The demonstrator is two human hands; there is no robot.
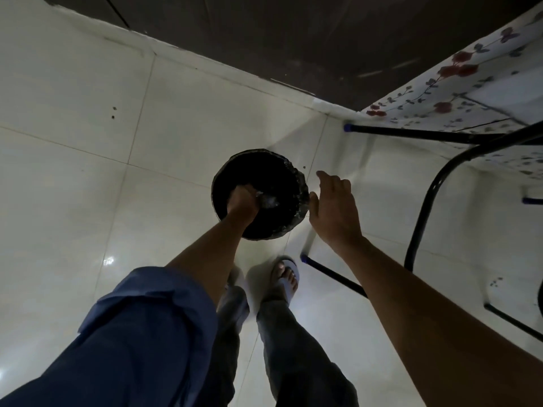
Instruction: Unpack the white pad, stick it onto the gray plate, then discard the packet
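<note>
I look straight down at a round black bin (296, 183) lined with a dark bag, standing on the white tiled floor. My left hand (242, 204) hangs over the bin's mouth with its fingers closed on a crumpled shiny packet (269, 201). My right hand (335, 210) hovers just right of the bin's rim, fingers spread and holding nothing. The white pad and the gray plate are out of sight.
A table with a flowered cloth (458, 92) and black metal legs (423, 207) stands close on the right. A dark door or wall panel (293, 39) runs along the top. My feet in sandals (286, 277) stand just below the bin on the tiles (88, 171).
</note>
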